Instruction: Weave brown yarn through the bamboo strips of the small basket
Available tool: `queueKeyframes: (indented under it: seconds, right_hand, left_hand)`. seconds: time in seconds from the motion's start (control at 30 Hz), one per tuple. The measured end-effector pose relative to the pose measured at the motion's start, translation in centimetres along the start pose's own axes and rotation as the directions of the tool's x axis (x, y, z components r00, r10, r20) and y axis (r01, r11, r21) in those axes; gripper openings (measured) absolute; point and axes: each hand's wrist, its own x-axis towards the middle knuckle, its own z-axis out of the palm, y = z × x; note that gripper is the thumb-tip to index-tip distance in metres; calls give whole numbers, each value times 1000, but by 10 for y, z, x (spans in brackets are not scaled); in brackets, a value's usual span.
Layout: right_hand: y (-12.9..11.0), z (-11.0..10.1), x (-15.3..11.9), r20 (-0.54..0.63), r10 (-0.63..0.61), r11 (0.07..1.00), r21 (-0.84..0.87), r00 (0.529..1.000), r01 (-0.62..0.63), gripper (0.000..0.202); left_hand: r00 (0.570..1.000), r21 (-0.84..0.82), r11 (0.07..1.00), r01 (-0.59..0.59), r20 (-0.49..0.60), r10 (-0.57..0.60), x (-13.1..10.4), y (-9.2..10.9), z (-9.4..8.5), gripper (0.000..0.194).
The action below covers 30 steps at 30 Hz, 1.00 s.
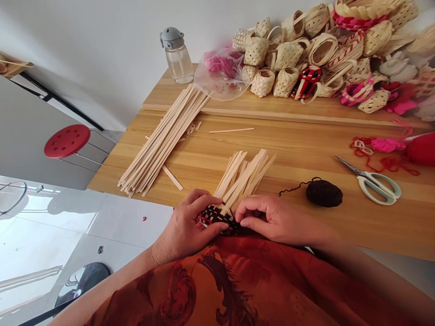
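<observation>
Pale strip bundle (167, 141) lies at left; left hand (187, 226) grips black-and-red weave (215, 215) at the table's (302, 150) near edge; right hand (272, 215) curls at its right end, hold indeterminate. Caution: slackened left grip may loosen the weave.

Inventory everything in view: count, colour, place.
Woven piece: 1, black/red/pale, left hand
Fanned strips: many, pale, at woven piece
Strip bundle: 1, pale, table left
Stray strips: several, pale, table
Yarn ball: 1, black, near scissors
Scissors: 1, green handles, right
Loose yarn: uncountable, red/pink, right
Bottle: 1, clear, table back
Plastic bag: 1, clear, beside bottle
Baskets: many, mostly pale, back right
Table: 1, brown, centre
Stool: 1, red, left
Clothing: 1, orange/red, bottom
Left hand: 1, bare, on piece
Right hand: 1, bare, at piece
</observation>
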Motion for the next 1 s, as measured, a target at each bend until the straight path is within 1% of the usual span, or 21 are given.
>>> queueKeyframes:
  seconds: [0.07, 0.13, 0.23, 0.3, 0.4, 0.5, 0.57, 0.63, 0.67, 0.7, 0.77, 0.8, 0.87, 0.93, 1.0]
  right_hand:
    - [0, 1, -1, -18, 70, 997, 35, 997, -69, 11]
    - [0, 3, -3, -56, 128, 990, 72, 990, -124, 12]
    - [3, 8, -5, -148, 178, 977, 145, 973, -157, 15]
    - [6, 10, -5, -188, 200, 963, 218, 962, -157, 15]
    - [11, 14, -3, -248, 249, 930, 331, 936, -159, 18]
    - [15, 15, 0, -281, 286, 910, 379, 916, -168, 23]
    - [16, 15, 3, -274, 263, 923, 350, 925, -159, 22]
    - [16, 15, 7, -279, 210, 949, 287, 937, -127, 19]
    - [16, 15, 8, -285, 180, 962, 250, 942, -108, 19]
    - [16, 14, 10, -287, 153, 972, 215, 946, -92, 18]
    - [14, 14, 11, -297, 101, 988, 143, 949, -60, 19]
    - [13, 13, 11, -303, 69, 995, 94, 950, -42, 19]
    - [9, 12, 9, -305, -7, 1000, -26, 952, -1, 19]
    - [5, 11, 6, -277, -65, 990, -135, 959, 28, 21]
    - [0, 11, 4, -235, -84, 978, -206, 968, 35, 22]
  left_hand:
    - [1000, 8, 1000, -15, 7, 15, 0, 0, -2, 43]
    - [1000, 8, 1000, -21, 17, 21, 0, -2, -4, 47]
    - [999, -32, 999, 24, 25, -23, 1, -5, -3, 43]
    - [997, -135, 988, 77, 22, -74, 0, -8, 1, 41]
    - [992, -343, 931, 125, 16, -127, -1, -12, 7, 40]
    - [986, -441, 882, 166, 62, -154, 1, -14, 10, 44]
    - [975, -472, 853, 223, 112, -193, 6, -13, 8, 45]
    - [955, -490, 820, 297, 135, -265, 15, -9, 6, 38]
    - [937, -474, 809, 346, 133, -323, 21, -6, 5, 33]
    - [931, -445, 822, 356, 88, -355, 26, -3, 4, 30]
    - [929, -380, 855, 352, 28, -370, 35, 3, 2, 27]
    - [929, -379, 856, 351, 27, -369, 38, 5, 2, 26]
    - [924, -409, 835, 367, 60, -377, 39, 8, 2, 25]
    - [917, -460, 799, 387, 100, -386, 36, 9, 2, 24]
    - [913, -466, 792, 395, 106, -393, 32, 9, 1, 25]
